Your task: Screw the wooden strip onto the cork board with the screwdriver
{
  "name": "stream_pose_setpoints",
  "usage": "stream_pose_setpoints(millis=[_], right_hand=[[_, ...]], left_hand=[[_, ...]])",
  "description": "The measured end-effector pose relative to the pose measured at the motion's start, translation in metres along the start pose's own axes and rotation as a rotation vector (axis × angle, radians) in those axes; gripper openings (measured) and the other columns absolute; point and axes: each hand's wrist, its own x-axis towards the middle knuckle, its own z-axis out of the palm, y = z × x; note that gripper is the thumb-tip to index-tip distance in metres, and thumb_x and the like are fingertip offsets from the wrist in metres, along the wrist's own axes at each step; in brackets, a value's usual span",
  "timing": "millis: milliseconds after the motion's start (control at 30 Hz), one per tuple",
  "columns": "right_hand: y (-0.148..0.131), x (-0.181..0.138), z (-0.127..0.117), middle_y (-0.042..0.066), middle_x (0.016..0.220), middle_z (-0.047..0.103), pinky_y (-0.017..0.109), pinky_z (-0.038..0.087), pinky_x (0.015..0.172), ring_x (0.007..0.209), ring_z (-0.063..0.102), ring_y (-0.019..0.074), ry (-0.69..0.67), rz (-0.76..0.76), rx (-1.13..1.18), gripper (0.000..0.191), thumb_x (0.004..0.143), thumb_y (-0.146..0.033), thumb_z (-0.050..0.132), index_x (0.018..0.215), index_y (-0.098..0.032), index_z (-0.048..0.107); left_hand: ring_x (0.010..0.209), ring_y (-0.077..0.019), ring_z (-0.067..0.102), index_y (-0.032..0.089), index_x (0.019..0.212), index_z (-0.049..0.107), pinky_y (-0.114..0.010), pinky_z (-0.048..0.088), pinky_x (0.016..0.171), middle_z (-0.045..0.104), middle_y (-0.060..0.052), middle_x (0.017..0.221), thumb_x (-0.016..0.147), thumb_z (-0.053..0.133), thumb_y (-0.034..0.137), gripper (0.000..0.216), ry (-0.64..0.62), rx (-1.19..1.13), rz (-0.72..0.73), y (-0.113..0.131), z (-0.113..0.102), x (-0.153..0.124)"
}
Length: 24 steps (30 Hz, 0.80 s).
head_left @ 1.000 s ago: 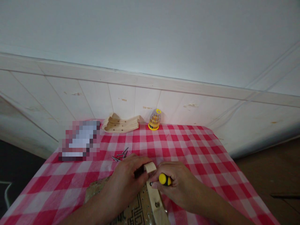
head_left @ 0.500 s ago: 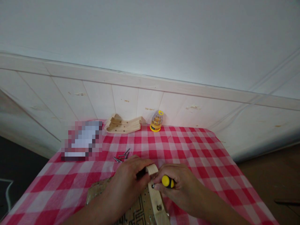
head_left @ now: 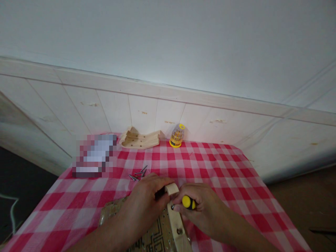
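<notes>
My left hand is closed around the far end of a pale wooden strip that lies along the edge of a board with black line markings. My right hand holds a screwdriver with a yellow and black handle in its palm. Its thumb and forefinger are at a small dark metal screw in the strip's upper hole. Nearer to me, a second hole in the strip shows. The screwdriver's shaft is hidden, and my left forearm covers part of the board.
Several loose screws lie beyond my left hand on the red checked tablecloth. By the wall stand a shaped wooden piece with holes and a clear, yellow-based bit case. A pixelated object lies at the left.
The view has shifted slightly, so everything on the table appears a little further right. Both hands keep nearly the same places on the wooden strip.
</notes>
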Motion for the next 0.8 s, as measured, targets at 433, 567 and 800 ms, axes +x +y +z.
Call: stream_pose_setpoints(millis=[433, 567, 800], right_hand=[[0.0004, 0.0001, 0.0016, -0.002, 0.069, 0.065, 0.022, 0.039, 0.061, 0.063, 0.058, 0.0114, -0.019, -0.046, -0.05, 0.016, 0.08, -0.007, 0.063, 0.068, -0.017, 0.061], [-0.0022, -0.0003, 0.0017, -0.001, 0.071, 0.065, 0.022, 0.039, 0.061, 0.064, 0.058, 0.0121, -0.049, -0.034, -0.059, 0.016, 0.081, -0.007, 0.061, 0.069, -0.017, 0.061], [-0.0026, -0.0012, 0.0022, -0.001, 0.07, 0.065, 0.021, 0.038, 0.062, 0.064, 0.058, 0.0113, -0.019, -0.045, -0.076, 0.013, 0.077, -0.004, 0.062, 0.072, -0.017, 0.062]], left_hand=[[0.09, -0.0176, 0.064, 0.026, 0.099, 0.075, -0.027, 0.045, 0.079, 0.075, 0.001, 0.096, 0.084, 0.058, 0.014, 0.026, -0.029, -0.015, -0.007, 0.0008, -0.0014, 0.0006], [0.089, -0.0172, 0.063, 0.026, 0.093, 0.075, -0.028, 0.045, 0.078, 0.075, 0.001, 0.096, 0.085, 0.057, 0.014, 0.023, -0.036, -0.011, 0.003, 0.0017, -0.0017, 0.0014], [0.086, -0.0171, 0.063, 0.025, 0.093, 0.075, -0.027, 0.044, 0.075, 0.075, 0.001, 0.091, 0.083, 0.057, 0.014, 0.023, -0.005, 0.006, 0.009, 0.002, -0.0007, -0.0008]])
